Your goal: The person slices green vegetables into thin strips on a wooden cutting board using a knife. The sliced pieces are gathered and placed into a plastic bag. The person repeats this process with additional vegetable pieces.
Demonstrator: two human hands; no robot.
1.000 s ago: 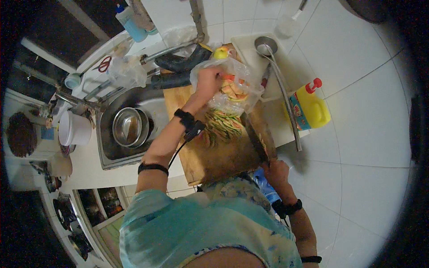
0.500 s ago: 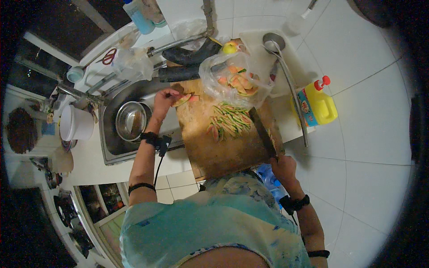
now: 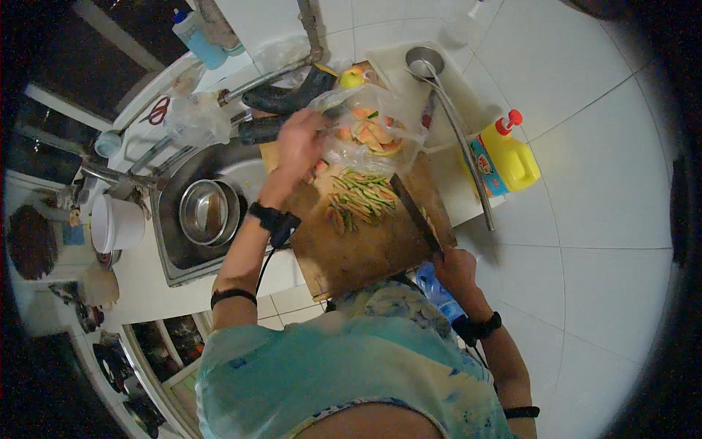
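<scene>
1. A wooden chopping board (image 3: pixel 344 263) lies central, a heap of green-and-pink strips (image 3: pixel 362 196) at its middle.
2. Right hand (image 3: pixel 457 271), four o'clock: fingers wrap a knife (image 3: pixel 415 214), its blade pointing to eleven o'clock, just beside the strips.
3. Left hand (image 3: pixel 300 143), eleven o'clock, beside a clear bag (image 3: pixel 404 117) of rind pieces (image 3: pixel 371 134) at twelve; its grip cannot be told.
4. Sink (image 3: pixel 175 265), nine o'clock.

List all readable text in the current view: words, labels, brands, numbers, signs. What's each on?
No text can be quoted.
Yellow jug, blue-and-red label: printed marks, too small and blurred to read.
Blue bottle: no lettering distinguishable.
Plastic bag and knife: no lettering distinguishable.
</scene>
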